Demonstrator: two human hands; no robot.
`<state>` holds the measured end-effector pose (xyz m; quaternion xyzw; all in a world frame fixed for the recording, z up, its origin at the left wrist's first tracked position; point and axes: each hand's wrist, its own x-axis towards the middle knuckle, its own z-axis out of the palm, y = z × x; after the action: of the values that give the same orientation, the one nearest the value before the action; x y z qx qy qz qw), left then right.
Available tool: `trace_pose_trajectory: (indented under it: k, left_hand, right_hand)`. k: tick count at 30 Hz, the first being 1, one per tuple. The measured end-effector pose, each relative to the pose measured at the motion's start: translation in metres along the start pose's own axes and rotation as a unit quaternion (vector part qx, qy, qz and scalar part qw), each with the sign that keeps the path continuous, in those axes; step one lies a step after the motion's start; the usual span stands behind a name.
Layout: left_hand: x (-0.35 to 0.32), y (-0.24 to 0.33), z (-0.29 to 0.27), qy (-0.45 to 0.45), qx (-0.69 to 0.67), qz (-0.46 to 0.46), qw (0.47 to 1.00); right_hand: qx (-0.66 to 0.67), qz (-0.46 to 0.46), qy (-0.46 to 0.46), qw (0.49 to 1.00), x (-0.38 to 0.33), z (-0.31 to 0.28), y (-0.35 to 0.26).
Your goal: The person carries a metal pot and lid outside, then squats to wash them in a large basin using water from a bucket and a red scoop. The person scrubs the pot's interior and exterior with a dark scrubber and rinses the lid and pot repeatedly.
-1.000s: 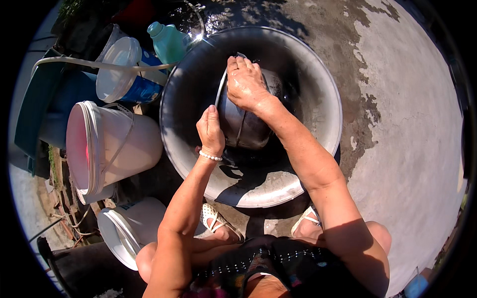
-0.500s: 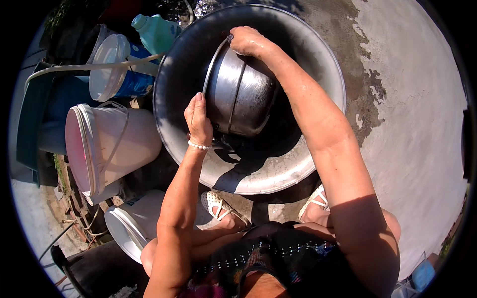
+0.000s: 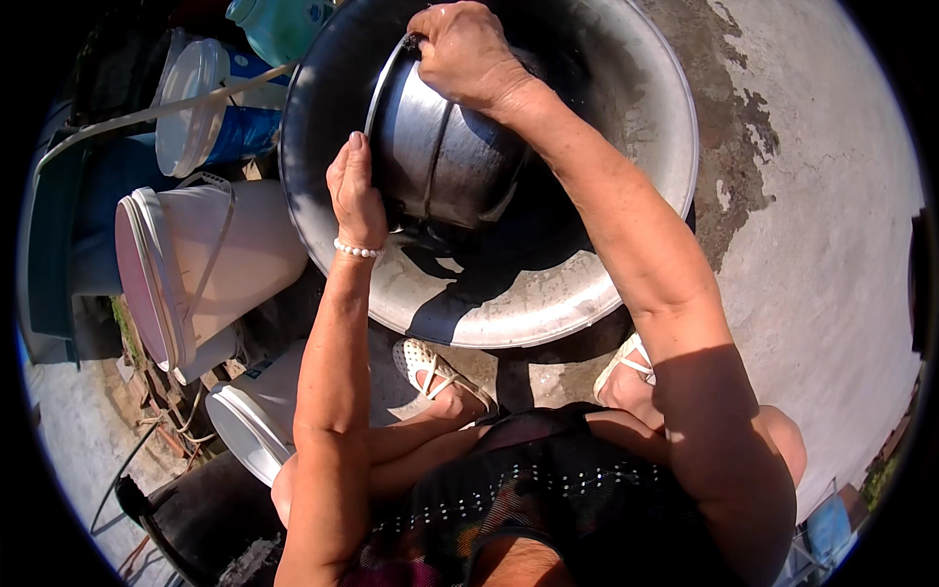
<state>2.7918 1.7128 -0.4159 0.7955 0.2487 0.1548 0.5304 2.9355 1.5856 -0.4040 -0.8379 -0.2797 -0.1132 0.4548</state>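
Around the wide metal basin (image 3: 548, 313), white buckets (image 3: 225, 254) and a blue-labelled container (image 3: 220, 132) crowd close on its left side, the tilted steel pot (image 3: 440, 157) fills its middle, while bare concrete ground (image 3: 822, 245) lies open to its right.

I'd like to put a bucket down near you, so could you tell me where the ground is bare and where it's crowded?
Bare concrete lies right of the big metal basin, past the right hand and its forearm. It is crowded on the left: white buckets on their sides and a blue container press close to the basin beside the left hand. The basin holds the tilted metal pot.
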Motion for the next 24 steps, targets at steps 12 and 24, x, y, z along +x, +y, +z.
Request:
trace_pose_trajectory:
  k: [12, 24]
  left_hand:
    - [0.002, -0.004, 0.006, -0.046, -0.081, -0.002, 0.996]
    - [0.001, 0.016, 0.015, -0.080, -0.205, -0.039, 0.975]
  right_hand:
    - [-0.046, -0.045, 0.008, 0.998, 0.013, 0.013, 0.037]
    - [0.028, -0.198, 0.057, 0.978, -0.064, 0.005, -0.041]
